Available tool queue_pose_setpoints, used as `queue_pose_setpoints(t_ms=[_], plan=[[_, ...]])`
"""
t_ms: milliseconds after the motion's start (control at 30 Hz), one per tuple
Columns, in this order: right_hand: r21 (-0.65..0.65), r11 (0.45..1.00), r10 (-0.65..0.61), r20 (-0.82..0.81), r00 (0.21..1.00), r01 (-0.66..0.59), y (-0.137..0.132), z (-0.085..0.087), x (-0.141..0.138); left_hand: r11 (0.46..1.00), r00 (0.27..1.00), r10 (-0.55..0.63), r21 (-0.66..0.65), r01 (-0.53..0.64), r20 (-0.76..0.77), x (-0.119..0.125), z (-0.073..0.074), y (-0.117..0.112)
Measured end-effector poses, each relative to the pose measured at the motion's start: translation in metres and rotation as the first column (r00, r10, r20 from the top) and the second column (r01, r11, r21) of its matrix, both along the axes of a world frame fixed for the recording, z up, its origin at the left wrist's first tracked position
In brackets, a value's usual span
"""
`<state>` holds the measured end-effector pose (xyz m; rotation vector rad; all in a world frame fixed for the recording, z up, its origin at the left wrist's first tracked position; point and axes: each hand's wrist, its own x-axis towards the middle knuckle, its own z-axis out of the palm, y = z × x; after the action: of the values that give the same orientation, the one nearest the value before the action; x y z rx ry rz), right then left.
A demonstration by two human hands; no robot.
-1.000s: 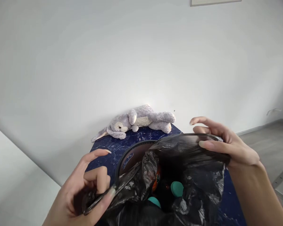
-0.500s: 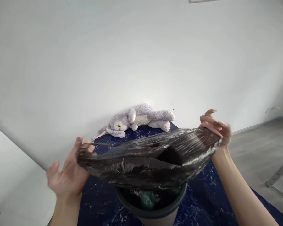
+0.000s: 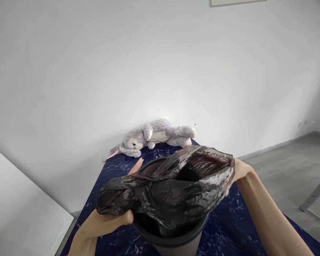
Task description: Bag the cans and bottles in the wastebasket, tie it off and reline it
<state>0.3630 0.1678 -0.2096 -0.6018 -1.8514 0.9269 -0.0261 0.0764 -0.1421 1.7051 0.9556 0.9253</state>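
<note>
A thin black trash bag (image 3: 173, 199) is spread over the mouth of a trash bin (image 3: 173, 241) with a dark rim and a lighter body. Its opening gapes toward the upper right, and part of the bag hangs inside the rim. At the left, my left hand (image 3: 114, 220) is closed around a bunched end of the bag, thumb in front and a fingertip showing behind. My right hand (image 3: 238, 172) grips the bag's right edge, its fingers mostly hidden by the plastic. The bin stands upright beneath both hands.
A grey plush bunny (image 3: 154, 137) lies on its side against the wall, at the far end of the blue marbled table (image 3: 224, 227). White furniture (image 3: 24, 206) stands at the left. A metal frame (image 3: 316, 199) is on the floor at the right.
Both hands have moved inward, and the stretched bag has slackened and come down over the bin. My left hand has turned and closed around the bag's left end.
</note>
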Motion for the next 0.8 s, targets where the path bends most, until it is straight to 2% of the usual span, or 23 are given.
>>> queue_pose_setpoints(t_ms=[100, 167, 267, 367, 433, 533, 600, 733, 800], plan=[[0.026, 0.996, 0.086, 0.066, 0.994, -0.088, -0.021, 0.032, -0.022, 0.95, 0.951, 0.309, 0.041, -0.308, -0.015, 0.024, 0.009, -0.015], [-0.077, 0.995, 0.064, 0.0, 0.998, -0.064, -0.032, 0.043, -0.038, 0.91, 0.91, 0.414, 0.026, -0.414, -0.003, 0.033, 0.014, -0.019], [-0.251, 0.967, -0.03, -0.255, 0.967, -0.037, -0.035, 0.043, -0.052, 0.865, 0.861, 0.494, 0.026, -0.5, 0.116, 0.039, 0.022, -0.019], [-0.371, 0.927, -0.146, -0.509, 0.848, -0.063, -0.029, 0.038, -0.057, 0.85, 0.801, 0.492, 0.009, -0.526, 0.341, 0.042, 0.026, -0.016], [-0.339, 0.937, -0.139, -0.593, 0.793, -0.09, -0.027, 0.041, -0.06, 0.853, 0.748, 0.471, -0.025, -0.521, 0.467, 0.042, 0.026, -0.015], [-0.239, 0.97, -0.113, -0.619, 0.777, -0.049, -0.031, 0.051, -0.067, 0.878, 0.691, 0.418, -0.067, -0.474, 0.59, 0.039, 0.022, -0.015], [-0.208, 0.977, -0.099, -0.624, 0.775, -0.042, -0.037, 0.056, -0.071, 0.913, 0.704, 0.355, -0.065, -0.403, 0.615, 0.037, 0.019, -0.016], [-0.139, 0.963, 0.111, -0.579, 0.808, -0.232, -0.056, 0.061, -0.078, 0.954, 0.78, 0.264, -0.033, -0.299, 0.567, 0.04, 0.017, -0.02], [-0.116, 0.976, 0.11, -0.458, 0.882, -0.182, -0.069, 0.064, -0.084, 0.942, 0.841, 0.253, 0.076, -0.327, 0.478, 0.044, 0.014, -0.024]])
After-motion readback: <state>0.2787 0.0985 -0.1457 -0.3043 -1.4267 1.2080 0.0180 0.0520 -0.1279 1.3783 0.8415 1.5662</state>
